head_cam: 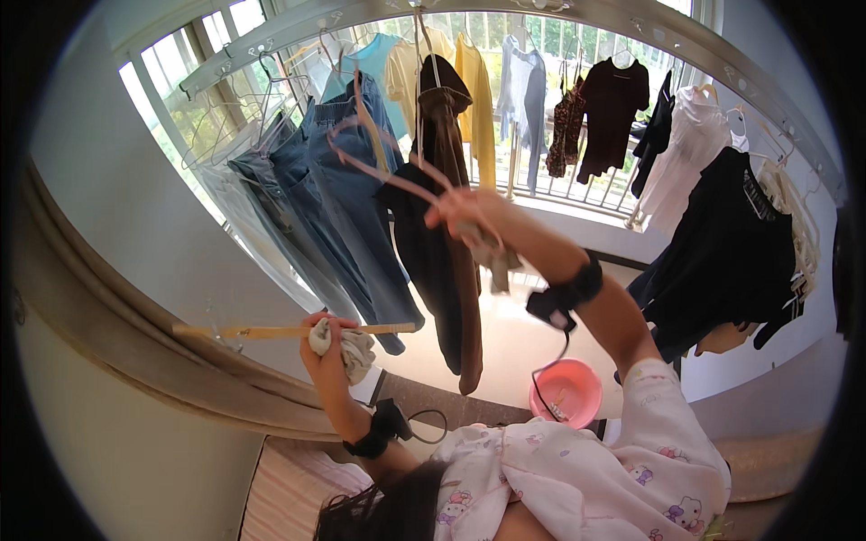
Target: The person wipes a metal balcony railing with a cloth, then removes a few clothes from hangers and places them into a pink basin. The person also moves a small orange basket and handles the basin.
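My left hand grips a yellowish wooden clothes hanger, held nearly level, together with a crumpled pale-grey cloth. At the middle, my right hand is raised and closed around a pink clothes hanger, blurred by motion. A grey-beige cloth hangs below that hand; whether the fingers or the hanger carries it I cannot tell. Right behind the pink hanger are brown trousers and blue jeans on the rack.
A curved metal drying rail spans the top. Black garments hang at right, a dark red shirt by the railed window. Bare wire hangers are at left. Below are a pink basin and a beige curtain.
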Motion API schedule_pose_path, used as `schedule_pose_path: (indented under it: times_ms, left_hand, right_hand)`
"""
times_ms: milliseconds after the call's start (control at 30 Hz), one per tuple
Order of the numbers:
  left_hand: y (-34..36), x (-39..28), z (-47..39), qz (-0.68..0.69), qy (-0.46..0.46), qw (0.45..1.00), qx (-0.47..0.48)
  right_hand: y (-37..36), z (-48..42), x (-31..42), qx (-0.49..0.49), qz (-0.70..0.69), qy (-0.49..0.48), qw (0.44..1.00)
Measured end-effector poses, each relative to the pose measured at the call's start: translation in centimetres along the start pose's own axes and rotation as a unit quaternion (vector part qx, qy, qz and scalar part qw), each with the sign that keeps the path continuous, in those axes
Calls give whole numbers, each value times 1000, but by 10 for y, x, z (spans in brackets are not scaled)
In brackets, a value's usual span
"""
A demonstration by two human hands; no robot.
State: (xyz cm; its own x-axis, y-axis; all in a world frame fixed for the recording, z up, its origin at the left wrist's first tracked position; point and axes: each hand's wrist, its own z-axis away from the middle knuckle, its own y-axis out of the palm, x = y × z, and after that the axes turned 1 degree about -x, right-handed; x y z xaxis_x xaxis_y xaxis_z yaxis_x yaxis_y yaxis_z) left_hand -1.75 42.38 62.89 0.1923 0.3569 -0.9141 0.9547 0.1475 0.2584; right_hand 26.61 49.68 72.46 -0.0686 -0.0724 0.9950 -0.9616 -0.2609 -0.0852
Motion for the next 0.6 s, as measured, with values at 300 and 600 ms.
schedule_pose_path:
  times_ms: [300, 600]
  left_hand:
    - [-81, 20, 52, -35, 28, 992, -117]
    - [-65, 14, 39, -33, 39, 990, -134]
  right_hand:
    - [-58, -76, 146, 207, 270, -341, 877]
    - [-4, -139, 114, -61, 704, -275, 652]
